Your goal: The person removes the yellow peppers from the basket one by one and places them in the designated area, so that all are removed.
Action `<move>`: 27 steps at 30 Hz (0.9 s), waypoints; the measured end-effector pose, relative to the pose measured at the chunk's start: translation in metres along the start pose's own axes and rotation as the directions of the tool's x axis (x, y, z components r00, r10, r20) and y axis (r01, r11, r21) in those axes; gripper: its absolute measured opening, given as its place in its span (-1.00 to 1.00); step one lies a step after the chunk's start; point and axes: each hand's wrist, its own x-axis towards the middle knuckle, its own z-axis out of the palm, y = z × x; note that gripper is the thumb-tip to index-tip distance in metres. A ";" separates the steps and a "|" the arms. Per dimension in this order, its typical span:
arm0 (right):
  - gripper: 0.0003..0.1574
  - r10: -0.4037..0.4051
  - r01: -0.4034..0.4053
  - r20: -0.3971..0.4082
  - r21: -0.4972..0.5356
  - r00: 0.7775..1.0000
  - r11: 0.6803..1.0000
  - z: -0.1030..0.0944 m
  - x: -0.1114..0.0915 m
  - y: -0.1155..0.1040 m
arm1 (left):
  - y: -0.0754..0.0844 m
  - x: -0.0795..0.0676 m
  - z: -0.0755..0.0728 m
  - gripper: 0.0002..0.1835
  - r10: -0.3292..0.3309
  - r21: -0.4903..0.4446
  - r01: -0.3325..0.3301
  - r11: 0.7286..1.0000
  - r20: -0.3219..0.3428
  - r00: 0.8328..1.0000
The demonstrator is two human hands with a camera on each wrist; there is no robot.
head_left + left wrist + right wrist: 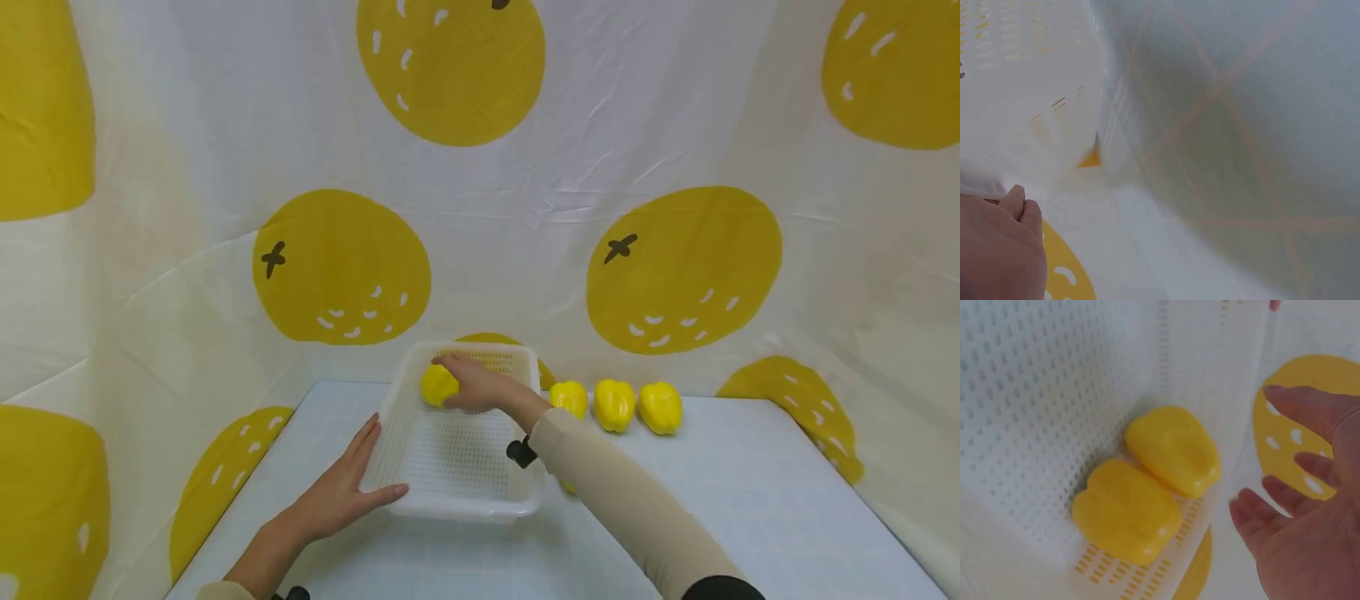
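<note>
A white plastic basket (465,508) with slotted walls is tilted on the table. My left hand (337,498) grips its left side, thumb over the rim and fingers along the outer wall. Over the basket's far part is my right hand (478,385), fingers spread and holding nothing in the right wrist view. Two yellow bell peppers lie side by side in the basket: one pepper (1172,450) closer to the wall, the other pepper (1125,509) beside it. The head view shows some yellow pepper (437,387) at the right hand's fingers; the hand covers the rest.
Right of the basket, three yellow bell peppers (615,406) stand in a row near the table's back edge. Another yellow piece (568,487) peeks out under the right forearm. A white curtain (510,250) with printed yellow fruit hangs behind the table (750,500).
</note>
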 end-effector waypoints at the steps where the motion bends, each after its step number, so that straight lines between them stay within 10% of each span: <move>1: -0.09 0.013 -0.014 -0.013 -0.007 1.000 1.000 0.004 0.006 0.002 | 0.000 0.000 0.000 0.27 0.008 -0.003 -0.008 1.000 -0.001 1.000; 16: 0.05 0.238 -0.253 -0.107 -0.174 0.965 0.952 0.054 0.048 0.019 | 0.002 -0.003 -0.001 0.25 0.018 -0.008 -0.018 1.000 0.002 1.000; 27: -0.30 0.178 -0.219 -0.166 -0.281 0.970 0.934 0.069 0.046 0.019 | 0.000 -0.003 0.000 0.25 0.020 -0.013 -0.020 1.000 -0.006 1.000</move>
